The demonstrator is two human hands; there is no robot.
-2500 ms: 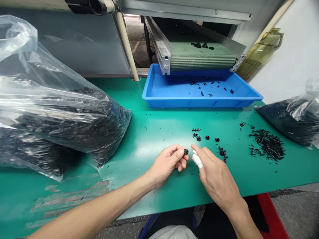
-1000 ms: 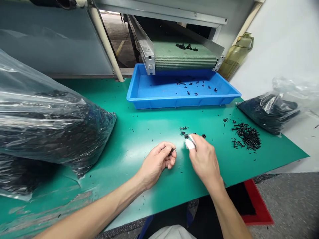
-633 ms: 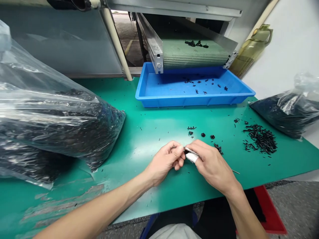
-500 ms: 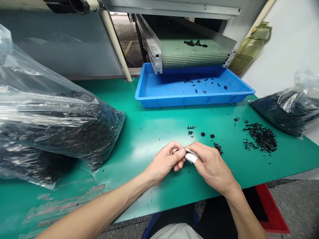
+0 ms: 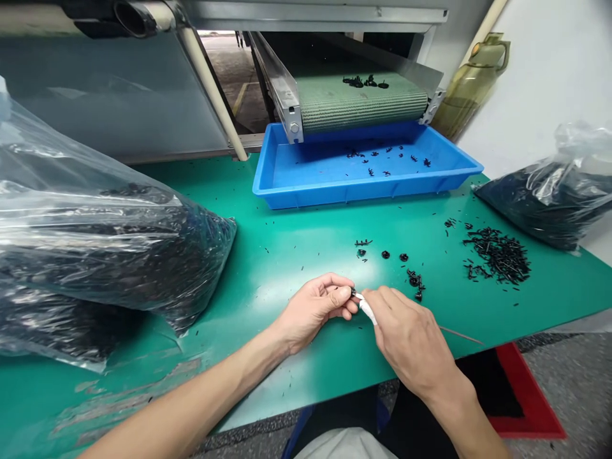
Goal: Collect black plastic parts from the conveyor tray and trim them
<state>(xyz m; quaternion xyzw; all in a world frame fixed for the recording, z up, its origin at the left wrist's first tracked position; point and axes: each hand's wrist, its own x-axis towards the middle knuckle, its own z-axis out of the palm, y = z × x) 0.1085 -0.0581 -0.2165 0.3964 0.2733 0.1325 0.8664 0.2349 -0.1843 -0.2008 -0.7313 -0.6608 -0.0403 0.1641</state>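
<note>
My left hand (image 5: 318, 308) is closed in a pinch on a small black plastic part (image 5: 353, 291), mostly covered by the fingertips. Close against it, my right hand (image 5: 408, 335) is closed too, with white wrapping (image 5: 368, 311) on a finger. A thin stick-like tool (image 5: 461, 335) sticks out behind the right hand; its exact kind is not clear. Beyond the hands lie loose black parts: two round pieces (image 5: 385, 254), a short branched strip (image 5: 363, 242) and a small cluster (image 5: 415, 280).
A heap of small black pieces (image 5: 497, 255) lies on the green tabletop (image 5: 268, 255) at right. Clear bags of black parts stand left (image 5: 143, 236) and right (image 5: 535, 210). A blue tray (image 5: 363, 194) sits under a conveyor belt (image 5: 358, 105). Below the table edge is a red bin (image 5: 540, 408).
My right hand has turned and shifted slightly right and down, so more of the thin tool shows behind it. My left hand keeps its pinch near the same spot.
</note>
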